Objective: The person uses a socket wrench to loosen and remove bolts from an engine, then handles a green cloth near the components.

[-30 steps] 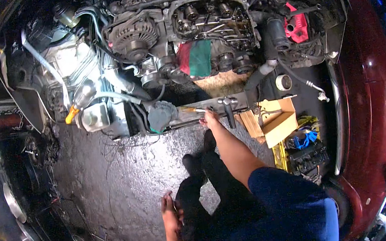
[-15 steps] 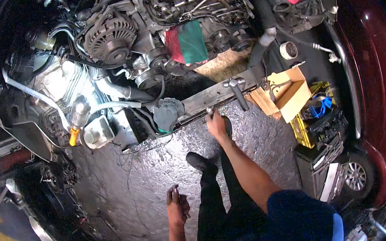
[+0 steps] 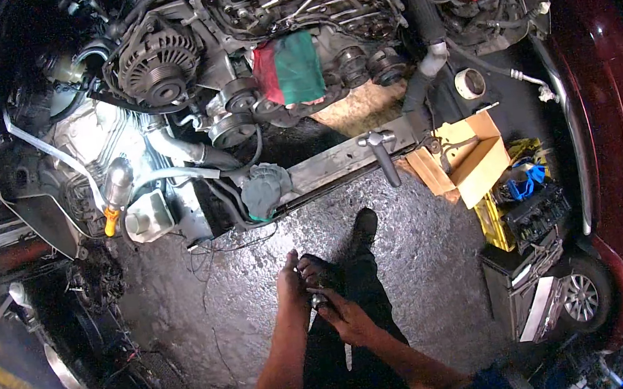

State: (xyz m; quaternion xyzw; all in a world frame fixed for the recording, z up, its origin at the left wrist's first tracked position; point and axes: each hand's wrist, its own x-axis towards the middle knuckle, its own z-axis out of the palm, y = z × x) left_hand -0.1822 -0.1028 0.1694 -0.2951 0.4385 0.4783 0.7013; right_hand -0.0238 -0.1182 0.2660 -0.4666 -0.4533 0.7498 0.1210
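My hands are close together over my legs, low in the middle of the head view. The right hand is closed on a small shiny metal piece with a rounded end, its exact kind unclear. Just up and left of it, my left hand has its fingers curled; whatever they hold is hidden. Ahead, a hammer rests across the metal crossbar of the opened car front, its dark handle toward me. Right of the hammer stands an open cardboard box with dark parts inside.
An exposed engine with a red and green cloth on it fills the far side. A lit work lamp with an orange handle is at left. At right are a yellow crate, a wheel and a dark red car body.
My right hand has drawn back from the crossbar toward me, down to my left hand. The left hand has moved slightly up and right. One foot has shifted.
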